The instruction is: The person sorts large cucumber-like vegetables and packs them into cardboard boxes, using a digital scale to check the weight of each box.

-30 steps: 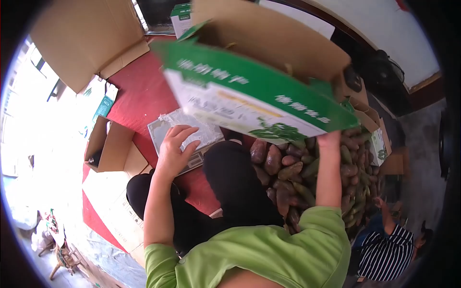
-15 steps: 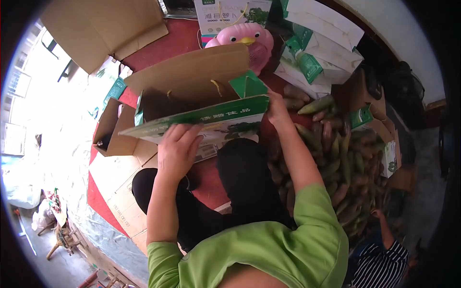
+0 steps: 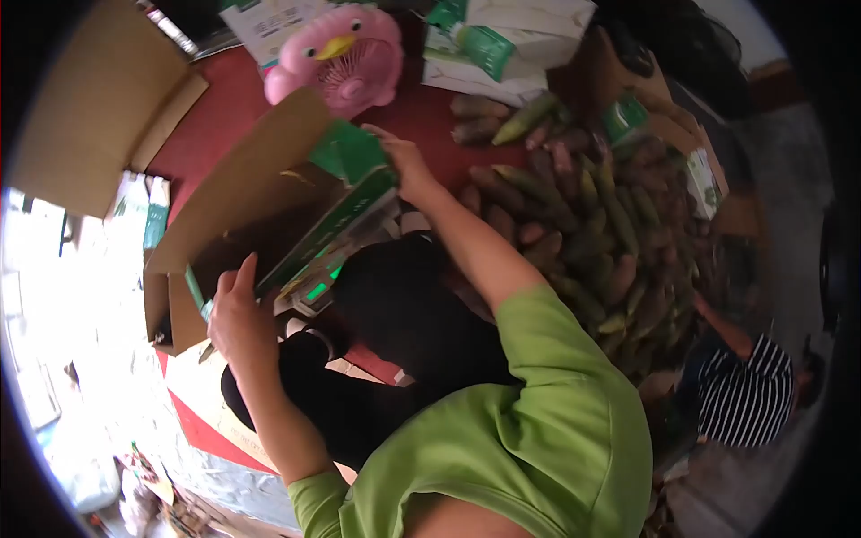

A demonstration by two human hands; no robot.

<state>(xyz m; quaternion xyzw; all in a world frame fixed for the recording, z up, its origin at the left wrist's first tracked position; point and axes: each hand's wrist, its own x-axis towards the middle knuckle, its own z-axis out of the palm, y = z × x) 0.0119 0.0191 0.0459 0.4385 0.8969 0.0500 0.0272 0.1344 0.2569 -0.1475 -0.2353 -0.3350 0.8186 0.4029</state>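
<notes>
An open cardboard gift box, brown inside with a green and white printed outside, stands tilted in front of my knees. At its near left corner, my left hand grips the box edge, with the forefinger raised. My right hand is closed on the box's right end, beside a green flap. Below the box's near wall a scale with a lit green display shows partly. Beyond the box sits a pink fan with a duck face.
A large heap of green and reddish radishes lies to the right. White and green boxes stand at the back. A flattened carton is at the upper left. Another person in a striped shirt is at the lower right.
The view has turned towards the right. My left hand has moved from the near wall's top edge to the left corner, and the box is more tilted; the green display now shows.
</notes>
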